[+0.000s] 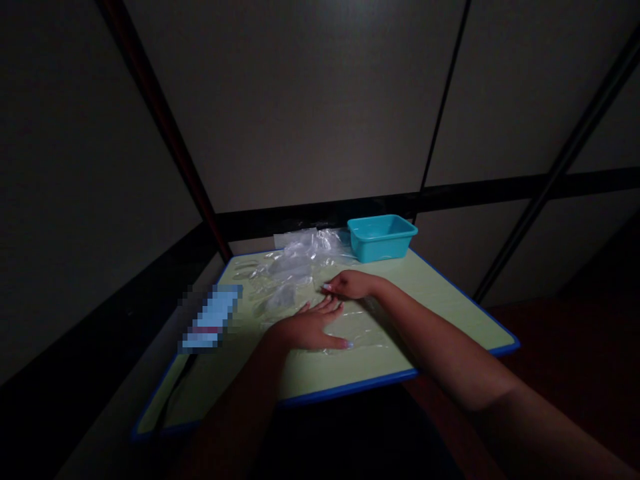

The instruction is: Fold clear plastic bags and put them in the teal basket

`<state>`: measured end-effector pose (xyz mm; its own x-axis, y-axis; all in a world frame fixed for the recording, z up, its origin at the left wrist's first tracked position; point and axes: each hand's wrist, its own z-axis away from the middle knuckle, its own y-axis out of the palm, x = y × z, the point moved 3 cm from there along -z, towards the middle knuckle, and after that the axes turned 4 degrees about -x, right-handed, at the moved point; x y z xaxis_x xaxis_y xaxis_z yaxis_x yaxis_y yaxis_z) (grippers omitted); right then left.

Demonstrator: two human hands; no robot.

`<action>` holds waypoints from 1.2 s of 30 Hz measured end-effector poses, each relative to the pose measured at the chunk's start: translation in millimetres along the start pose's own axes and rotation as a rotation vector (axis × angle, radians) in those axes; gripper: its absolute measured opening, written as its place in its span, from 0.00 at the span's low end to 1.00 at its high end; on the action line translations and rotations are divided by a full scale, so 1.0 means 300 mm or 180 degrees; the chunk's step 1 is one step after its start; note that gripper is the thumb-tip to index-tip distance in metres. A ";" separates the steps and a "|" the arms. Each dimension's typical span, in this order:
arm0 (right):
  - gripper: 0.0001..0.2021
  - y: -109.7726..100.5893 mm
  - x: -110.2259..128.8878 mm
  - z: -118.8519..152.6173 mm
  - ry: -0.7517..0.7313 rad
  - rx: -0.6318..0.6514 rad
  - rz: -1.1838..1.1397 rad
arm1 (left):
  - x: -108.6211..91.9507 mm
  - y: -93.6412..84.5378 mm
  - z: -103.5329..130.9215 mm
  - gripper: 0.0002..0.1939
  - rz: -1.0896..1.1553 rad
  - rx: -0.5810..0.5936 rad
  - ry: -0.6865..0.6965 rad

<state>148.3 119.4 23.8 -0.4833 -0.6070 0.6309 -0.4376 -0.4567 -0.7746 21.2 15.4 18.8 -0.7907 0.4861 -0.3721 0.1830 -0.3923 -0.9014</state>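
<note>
My left hand (313, 327) lies flat with its fingers spread on a clear plastic bag (367, 333), which is spread out on the pale green table (450, 313). Just beyond its fingertips, my right hand (350, 285) is bent inward with the fingers pinched together at the far part of the bag. The film between those fingers is hard to see in the dim light. Farther back and to the left, more clear plastic bags (305, 257) lie crumpled and overlapping in a loose heap.
A turquoise plastic basket (381, 248) stands at the table's back right corner, beside the bag heap. At the left edge lies a pixelated light blue object (213, 319) with a dark strap or cord below it. Blue trim edges the table; panelled walls rise behind and left.
</note>
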 end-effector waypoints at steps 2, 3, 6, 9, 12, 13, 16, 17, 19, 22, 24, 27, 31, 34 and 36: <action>0.22 -0.010 -0.018 -0.003 0.0013 -0.0067 0.0333 | -0.005 0.002 0.003 0.47 0.0037 0.0091 0.0081; 0.20 -0.015 -0.026 -0.007 0.0000 -0.0131 0.0465 | -0.007 0.001 0.005 0.46 0.0064 0.0128 0.0121; 0.15 -0.030 -0.047 -0.021 -0.0055 -0.0537 0.0568 | -0.019 -0.004 0.010 0.41 0.0145 0.0193 0.0295; 0.12 -0.036 -0.061 -0.031 0.0173 -0.0997 0.0722 | -0.033 -0.009 0.013 0.35 0.0248 0.0262 0.0461; 0.11 -0.018 -0.065 -0.038 0.0514 -0.1130 0.1078 | -0.044 -0.011 0.011 0.31 0.0339 0.0390 0.0626; 0.10 -0.007 -0.064 -0.040 0.0557 -0.1090 0.1070 | -0.045 -0.010 0.010 0.31 0.0348 0.0435 0.0683; 0.08 0.021 -0.058 -0.050 0.0463 -0.0985 0.0479 | -0.044 -0.009 0.006 0.30 0.0370 0.0504 0.0797; 0.06 0.024 -0.055 -0.052 0.0380 -0.0973 0.0167 | -0.043 -0.009 0.005 0.30 0.0386 0.0503 0.0813; 0.05 0.017 -0.051 -0.053 0.0188 -0.0954 -0.0490 | -0.040 -0.010 0.003 0.30 0.0422 0.0507 0.0815; 0.05 -0.010 -0.050 -0.048 -0.0048 -0.0835 -0.1341 | -0.038 -0.009 0.001 0.30 0.0433 0.0549 0.0788; 0.05 -0.023 -0.053 -0.044 -0.0093 -0.0737 -0.1656 | -0.039 -0.010 0.002 0.30 0.0418 0.0581 0.0786; 0.05 -0.032 -0.057 -0.043 -0.0127 -0.0820 -0.1594 | -0.041 -0.012 0.005 0.30 0.0380 0.0629 0.0778; 0.05 -0.061 -0.045 -0.040 -0.0296 -0.1573 -0.0722 | -0.037 -0.008 0.008 0.30 0.0298 0.0631 0.0700; 0.09 -0.091 -0.027 -0.032 -0.0333 -0.1922 -0.0615 | -0.028 0.008 -0.001 0.35 0.0159 0.0405 0.0531; 0.15 -0.101 -0.017 -0.028 -0.0225 -0.1922 -0.0816 | -0.020 0.022 -0.015 0.39 0.0041 0.0113 0.0317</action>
<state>157.5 141.8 44.4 -0.2652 -0.5782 0.7716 -0.8906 -0.1597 -0.4258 29.8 13.4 13.9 -0.7262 0.5552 -0.4053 0.1705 -0.4257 -0.8887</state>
